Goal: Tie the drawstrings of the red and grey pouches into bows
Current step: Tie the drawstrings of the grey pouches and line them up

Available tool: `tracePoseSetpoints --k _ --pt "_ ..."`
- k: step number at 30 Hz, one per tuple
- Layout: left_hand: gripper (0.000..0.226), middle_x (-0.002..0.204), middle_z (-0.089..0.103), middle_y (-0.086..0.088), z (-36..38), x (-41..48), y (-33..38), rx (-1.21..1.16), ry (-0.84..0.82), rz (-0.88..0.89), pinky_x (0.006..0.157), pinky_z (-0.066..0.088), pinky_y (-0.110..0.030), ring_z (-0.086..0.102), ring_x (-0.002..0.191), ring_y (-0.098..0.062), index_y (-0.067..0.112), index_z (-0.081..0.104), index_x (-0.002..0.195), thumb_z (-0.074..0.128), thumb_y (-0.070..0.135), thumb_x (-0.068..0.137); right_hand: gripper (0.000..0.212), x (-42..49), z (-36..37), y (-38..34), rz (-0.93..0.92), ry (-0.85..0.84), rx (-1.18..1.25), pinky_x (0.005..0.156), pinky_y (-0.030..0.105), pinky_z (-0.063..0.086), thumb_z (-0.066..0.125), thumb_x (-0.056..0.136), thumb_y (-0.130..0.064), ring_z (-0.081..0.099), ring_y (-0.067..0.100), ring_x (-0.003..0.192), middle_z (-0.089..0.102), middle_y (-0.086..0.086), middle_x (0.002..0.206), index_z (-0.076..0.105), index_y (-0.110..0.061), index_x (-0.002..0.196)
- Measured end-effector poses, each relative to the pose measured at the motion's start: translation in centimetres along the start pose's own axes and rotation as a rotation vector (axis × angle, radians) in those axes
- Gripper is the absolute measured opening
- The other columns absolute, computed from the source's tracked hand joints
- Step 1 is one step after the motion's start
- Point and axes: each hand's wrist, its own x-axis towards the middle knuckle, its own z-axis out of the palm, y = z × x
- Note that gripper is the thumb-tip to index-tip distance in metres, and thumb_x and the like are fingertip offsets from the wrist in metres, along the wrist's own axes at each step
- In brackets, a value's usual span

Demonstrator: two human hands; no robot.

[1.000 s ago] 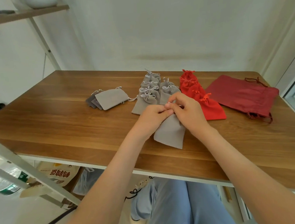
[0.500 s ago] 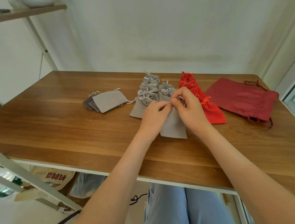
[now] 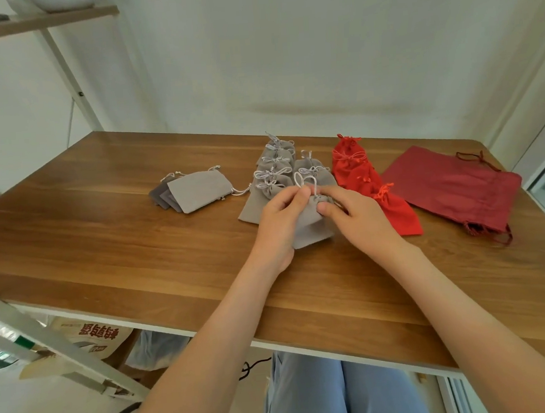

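at the centre of the frame the left hand [image 3: 278, 219] and right hand [image 3: 360, 219] met over a grey pouch [image 3: 312, 229] that lay on the wooden table [image 3: 104, 239]. the left hand's fingers were curled, thumb and forefinger pinching the white drawstring [image 3: 305, 179] just above the gathered neck, where two loops stood up. the right hand's thumb and forefinger were closed on the pouch's neck from the right side, its other fingers loosely bent. just above the hands lay a cluster of tied grey pouches [image 3: 275, 176], overlapping, each with a small bow. to their right a row of red pouches [image 3: 360, 173] with bows ran down toward the right hand. a larger dark red bag [image 3: 452, 189] lay flat at the right of the frame. left of centre, apart from the rest, sat a small stack of flat grey pouches [image 3: 198, 191], strings loose.
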Motion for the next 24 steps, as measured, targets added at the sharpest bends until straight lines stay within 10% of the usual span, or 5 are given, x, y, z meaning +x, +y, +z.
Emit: tracePoseSetpoints --k 6,11,18,24 --pt "0.017 0.088 0.072 0.002 0.2 0.0 -0.5 0.15 0.009 -0.021 0.085 0.048 -0.027 0.063 0.088 -0.01 0.018 0.073 0.088 0.057 0.018 0.093 0.027 0.1 -0.5 0.5 -0.093 0.057 0.137 0.073 0.029 0.03 0.045 0.092 -0.043 0.044 0.016 0.079 0.051 0.006 0.075 0.055 -0.035 0.069" --pt "0.023 0.091 0.068 -0.014 0.1 -0.1 -0.4 0.22 -0.068 -0.048 0.079 0.041 -0.034 0.056 0.086 -0.019 0.022 0.075 0.082 0.056 0.023 0.095 0.025 0.9 -1.0 0.1 -0.063 0.086 0.156 0.088 0.029 0.04 0.061 0.089 -0.012 0.053 0.013 0.097 0.058 -0.019 0.094 0.066 -0.029 0.107" --pt "0.028 0.095 0.064 -0.028 -0.6 0.1 -0.5 0.3 -0.179 -0.073 0.079 0.036 -0.039 0.051 0.087 -0.023 0.009 0.073 0.094 0.055 0.031 0.093 0.016 1.2 -1.7 -0.7 -0.006 -0.05 0.195 0.069 0.032 0.045 0.06 0.089 -0.01 0.058 0.029 0.077 0.067 -0.005 0.085 0.069 -0.021 0.096" --pt "0.023 0.104 0.063 -0.028 -0.4 0.1 -0.4 0.359 -0.211 -0.097 0.08 0.038 -0.035 0.053 0.088 -0.022 0.014 0.073 0.092 0.052 0.023 0.097 0.024 1.0 -2.8 -0.7 0.142 -0.203 0.43 0.072 0.004 0.043 0.047 0.097 -0.014 0.061 -0.003 0.087 0.068 0.008 0.102 0.068 -0.008 0.107"
